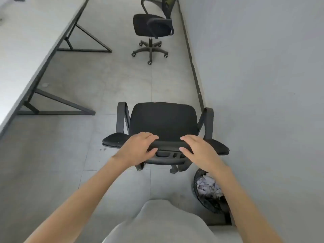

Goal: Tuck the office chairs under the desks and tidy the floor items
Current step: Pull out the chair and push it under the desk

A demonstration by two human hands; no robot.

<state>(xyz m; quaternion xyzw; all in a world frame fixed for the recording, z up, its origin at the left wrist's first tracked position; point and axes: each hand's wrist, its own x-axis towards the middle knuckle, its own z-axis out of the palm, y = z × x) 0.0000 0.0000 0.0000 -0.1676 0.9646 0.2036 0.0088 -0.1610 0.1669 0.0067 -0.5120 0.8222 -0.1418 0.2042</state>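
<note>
Both hands are on the near black office chair with the padded fabric seat [164, 120], out in the open floor and not under any desk. The left hand [138, 148] curls over the top edge of the backrest, fingers draped forward and thumb tucked beneath, gripping it; the right hand [196, 149] does the same just beside it, fingers over the rim and thumb under. Curved matte plastic armrests loop up either side of the squarish seat, and black castor legs peek out below. Further off, a second black swivel chair with a mesh back [152, 25] stands well apart on its five-spoke wheeled base, close to the pale wall, turned sideways. Along the left runs the long pale grey surface with a dark edge [26, 41], carried on black angular metal frame legs that form triangles on the floor. The floor [87, 85] is smooth grey tile with faint seams. Near the person's right forearm, by the wall, sits a round black mesh wastebasket [208, 192] filled with crumpled whitish paper.
</note>
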